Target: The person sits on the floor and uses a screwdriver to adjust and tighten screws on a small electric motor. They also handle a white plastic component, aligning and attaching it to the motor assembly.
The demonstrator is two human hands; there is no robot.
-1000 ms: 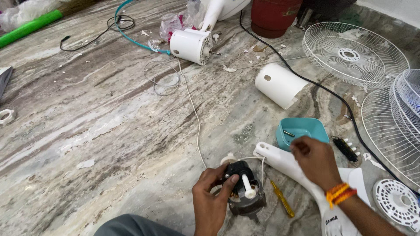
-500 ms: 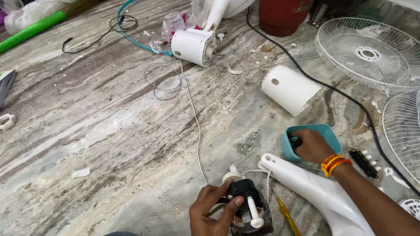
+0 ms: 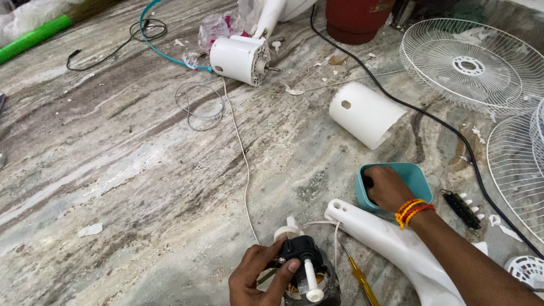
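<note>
My left hand grips a small black fan motor with a white shaft, held at the bottom edge of the head view. My right hand reaches into a small teal bowl; its fingers are inside and what they touch is hidden. An orange thread band circles that wrist. A white fan neck piece lies under my right forearm, between the bowl and the motor. A yellow-handled screwdriver lies beside the motor.
On the marble floor lie a white cylindrical cover, a white motor housing, a thin white wire, a black cable, white fan grilles at right, a black switch strip and a red pot.
My right hand has left the motor area and gone into the teal bowl. My left hand keeps hold of the motor. The camera has shifted down and right.
</note>
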